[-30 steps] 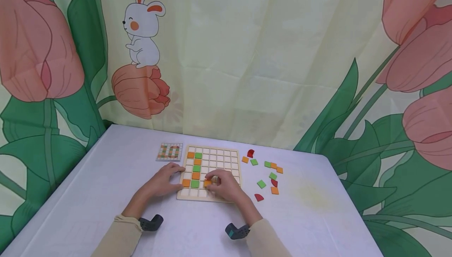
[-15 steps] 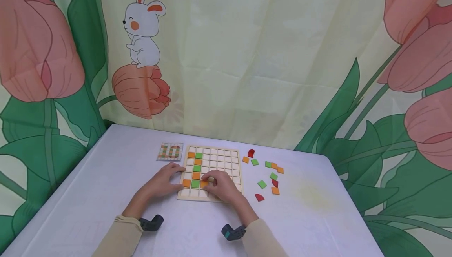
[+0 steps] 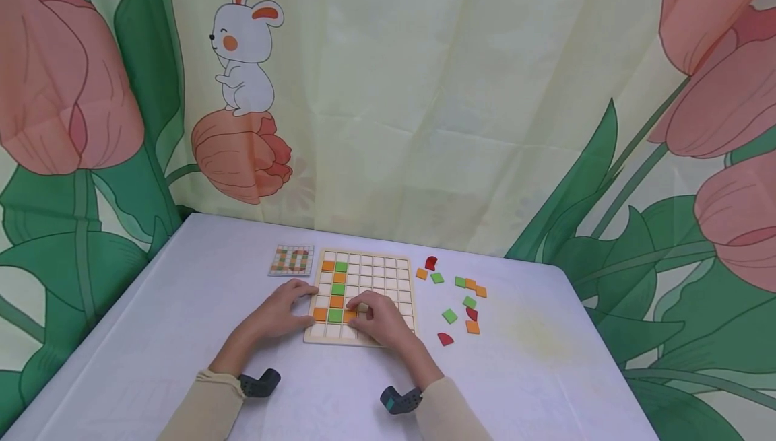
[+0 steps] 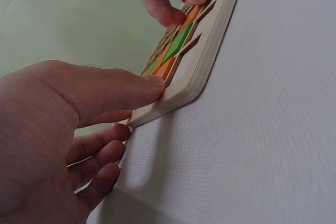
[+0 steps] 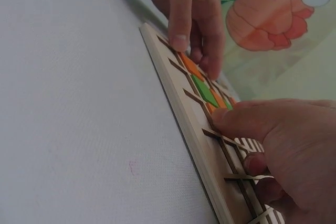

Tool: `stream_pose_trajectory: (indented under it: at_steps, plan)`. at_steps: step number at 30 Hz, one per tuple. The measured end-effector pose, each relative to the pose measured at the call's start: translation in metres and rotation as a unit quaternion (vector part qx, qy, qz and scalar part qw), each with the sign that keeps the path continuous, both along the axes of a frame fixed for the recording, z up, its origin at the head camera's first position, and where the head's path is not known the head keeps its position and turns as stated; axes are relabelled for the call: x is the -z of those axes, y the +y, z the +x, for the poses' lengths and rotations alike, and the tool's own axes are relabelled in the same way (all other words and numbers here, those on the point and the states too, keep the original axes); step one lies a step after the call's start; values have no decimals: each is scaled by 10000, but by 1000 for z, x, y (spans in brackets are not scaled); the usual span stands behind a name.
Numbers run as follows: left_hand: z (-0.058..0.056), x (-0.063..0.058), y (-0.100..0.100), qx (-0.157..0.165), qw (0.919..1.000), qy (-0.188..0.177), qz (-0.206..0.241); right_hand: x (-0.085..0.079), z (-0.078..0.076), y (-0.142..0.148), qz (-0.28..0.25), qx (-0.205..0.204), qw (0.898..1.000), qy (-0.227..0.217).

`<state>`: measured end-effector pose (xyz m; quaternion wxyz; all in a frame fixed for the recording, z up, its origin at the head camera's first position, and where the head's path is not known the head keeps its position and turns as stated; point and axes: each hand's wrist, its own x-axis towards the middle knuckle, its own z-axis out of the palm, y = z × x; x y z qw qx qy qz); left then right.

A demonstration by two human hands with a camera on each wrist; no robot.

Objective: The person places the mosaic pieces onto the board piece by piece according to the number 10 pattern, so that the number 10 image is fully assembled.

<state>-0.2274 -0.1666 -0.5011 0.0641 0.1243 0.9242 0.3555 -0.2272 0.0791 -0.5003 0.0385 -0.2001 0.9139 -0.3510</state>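
Note:
A wooden grid board (image 3: 336, 343) lies flat on the white table. My left hand (image 3: 277, 310) holds its left edge, and in the left wrist view the thumb (image 4: 126, 88) lies over the frame near a corner. My right hand (image 3: 383, 321) pinches an orange square tile (image 3: 349, 316) in a lower row, right beside a green tile (image 3: 335, 316). In the right wrist view the thumb tip covers part of that orange tile (image 5: 211, 107). More orange and green tiles fill a column above, with an orange tile (image 3: 327, 266) at its top left.
Right of the board lie loose pieces: green squares (image 3: 449, 316), orange squares (image 3: 473, 327) and red quarter-rounds (image 3: 445, 339). A small pattern card (image 3: 292, 260) lies at the board's upper left. A printed curtain (image 3: 412, 104) hangs behind the table (image 3: 545, 374).
My right hand has moved slightly left with the orange tile, which now sits next to the green one in the row. My left hand has stayed at the board's edge.

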Motion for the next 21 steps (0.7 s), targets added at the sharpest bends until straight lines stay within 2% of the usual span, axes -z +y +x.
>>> stream_pose_trajectory:
  at_steps: [21]
  plan:
    - [0,0,0,15,10000,0,-56,-6,4,6,-34,131,9999,45]
